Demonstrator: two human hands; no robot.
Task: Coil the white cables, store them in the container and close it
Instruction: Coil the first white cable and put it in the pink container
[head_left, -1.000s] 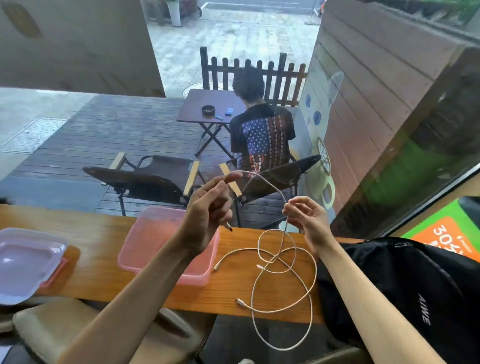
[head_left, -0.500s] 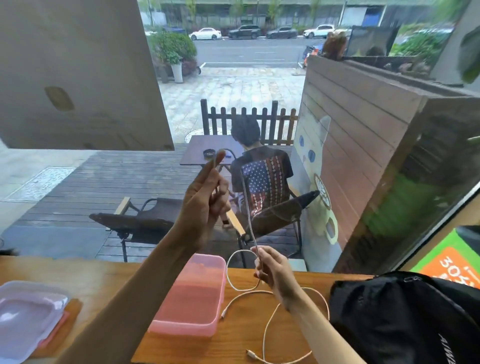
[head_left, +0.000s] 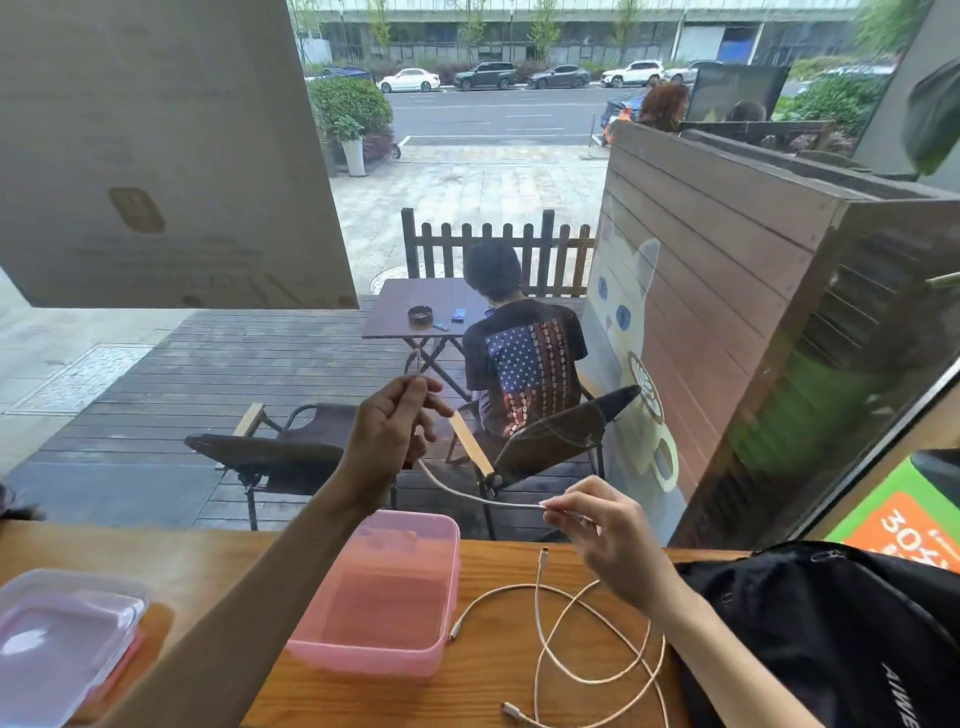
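Note:
My left hand (head_left: 392, 434) is raised above the table and grips one end of a white cable (head_left: 467, 493), whose tip sticks up above my fingers. The cable runs down and right to my right hand (head_left: 597, 530), which pinches it between thumb and fingers. More white cable (head_left: 587, 639) lies in loose loops on the wooden table (head_left: 519, 571), with plug ends showing. An open pink container (head_left: 384, 597) stands under my left forearm and looks empty. Its translucent lid (head_left: 62, 639) lies at the far left.
A black backpack (head_left: 831, 623) fills the right side of the table, close to the loose cable. A window is straight ahead; outside are folding chairs, a small table and a seated person. A green and orange sign (head_left: 904, 525) shows at the right.
My view has tilted up. My right hand has slid along the cable to the right and away from my left, drawing a stretch out between them. My left hand stays raised.

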